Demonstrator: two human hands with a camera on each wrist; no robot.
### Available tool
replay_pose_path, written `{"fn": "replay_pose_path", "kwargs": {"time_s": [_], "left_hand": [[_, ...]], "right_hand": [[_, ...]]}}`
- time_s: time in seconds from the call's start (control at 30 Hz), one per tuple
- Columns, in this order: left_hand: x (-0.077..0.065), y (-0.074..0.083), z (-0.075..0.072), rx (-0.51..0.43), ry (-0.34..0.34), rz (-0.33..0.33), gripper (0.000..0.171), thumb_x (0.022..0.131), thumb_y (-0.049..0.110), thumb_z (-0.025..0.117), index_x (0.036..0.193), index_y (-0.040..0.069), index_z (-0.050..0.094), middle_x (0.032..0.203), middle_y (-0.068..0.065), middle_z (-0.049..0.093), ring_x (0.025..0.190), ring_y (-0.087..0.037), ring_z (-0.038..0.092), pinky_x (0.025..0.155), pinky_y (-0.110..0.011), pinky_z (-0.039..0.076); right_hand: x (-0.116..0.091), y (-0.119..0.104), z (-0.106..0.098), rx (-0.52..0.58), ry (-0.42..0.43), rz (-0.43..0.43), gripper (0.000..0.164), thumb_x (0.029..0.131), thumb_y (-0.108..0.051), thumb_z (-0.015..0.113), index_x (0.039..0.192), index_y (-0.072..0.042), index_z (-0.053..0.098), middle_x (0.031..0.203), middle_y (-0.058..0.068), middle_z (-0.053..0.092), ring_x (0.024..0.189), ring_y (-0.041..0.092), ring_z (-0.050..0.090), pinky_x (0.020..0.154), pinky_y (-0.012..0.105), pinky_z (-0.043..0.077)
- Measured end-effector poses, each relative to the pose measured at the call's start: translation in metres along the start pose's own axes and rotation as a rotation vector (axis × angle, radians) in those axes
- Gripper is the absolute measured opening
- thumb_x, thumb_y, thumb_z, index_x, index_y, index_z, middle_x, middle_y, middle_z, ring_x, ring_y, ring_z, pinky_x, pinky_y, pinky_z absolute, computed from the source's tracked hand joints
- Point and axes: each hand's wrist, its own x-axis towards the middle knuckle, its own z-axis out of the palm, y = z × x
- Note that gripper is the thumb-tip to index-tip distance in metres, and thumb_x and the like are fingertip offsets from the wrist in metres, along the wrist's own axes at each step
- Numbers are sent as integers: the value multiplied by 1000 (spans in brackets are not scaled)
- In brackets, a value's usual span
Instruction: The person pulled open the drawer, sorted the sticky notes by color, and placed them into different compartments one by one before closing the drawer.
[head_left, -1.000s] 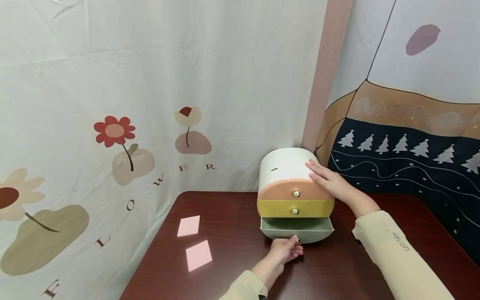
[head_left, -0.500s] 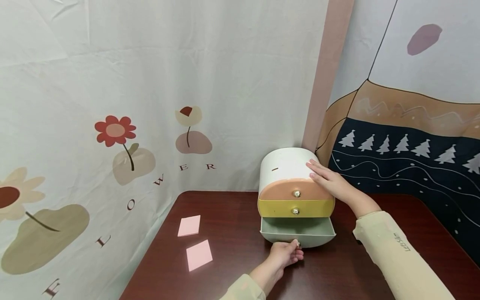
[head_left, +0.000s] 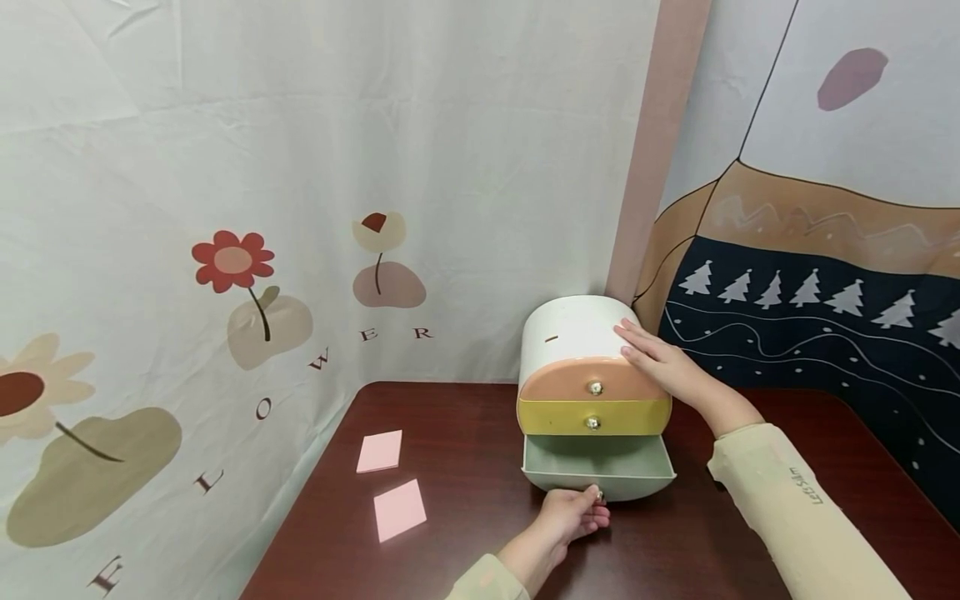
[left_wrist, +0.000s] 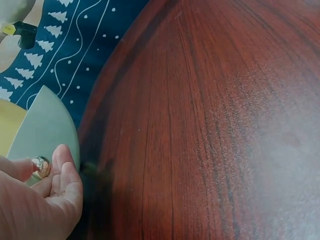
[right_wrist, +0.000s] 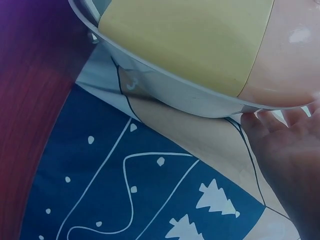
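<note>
A small storage box [head_left: 558,333] with a white rounded shell stands on the table, its orange drawer [head_left: 558,383] and yellow drawer [head_left: 551,417] closed. Below them the green bottom drawer [head_left: 551,483] is pulled out, and its visible inside holds nothing. My left hand [head_left: 562,517] pinches the metal knob [left_wrist: 42,166] of that green drawer between thumb and fingers. My right hand [head_left: 667,362] rests on the upper right side of the shell with straight fingers; in the right wrist view its fingertips [right_wrist: 250,122] touch the shell's edge.
Two pink square paper pads, a far one [head_left: 379,452] and a near one [head_left: 400,510], lie on the dark red table [head_left: 322,533] left of the box. A pale curtain [head_left: 465,167] with printed flowers hangs behind, and a navy tree-patterned cloth [head_left: 810,333] on the right.
The green drawer has slid further out toward the near edge, my left hand moving with its knob. My right hand stays on the shell.
</note>
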Motion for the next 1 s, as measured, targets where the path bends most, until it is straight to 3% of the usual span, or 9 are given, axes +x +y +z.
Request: {"fn": "replay_pose_path", "kwargs": {"time_s": [0.33, 1.0], "left_hand": [[-2, 0, 0, -18, 0, -24, 33, 94, 27, 59, 92, -5, 68, 72, -2, 69, 63, -6, 65, 56, -14, 48], [-4, -4, -2, 14, -41, -8, 34, 94, 26, 58, 93, -6, 69, 78, -8, 72, 65, -8, 66, 57, -16, 49]], "right_hand": [[1, 0, 1, 1, 10, -1, 59, 100, -45, 40, 150, -16, 28, 160, 8, 10, 145, 39, 7, 108, 68, 9], [1, 0, 2, 13, 16, -3, 59, 100, -45, 39, 150, -15, 28, 160, 8, 11, 145, 37, 7, 109, 67, 9]]}}
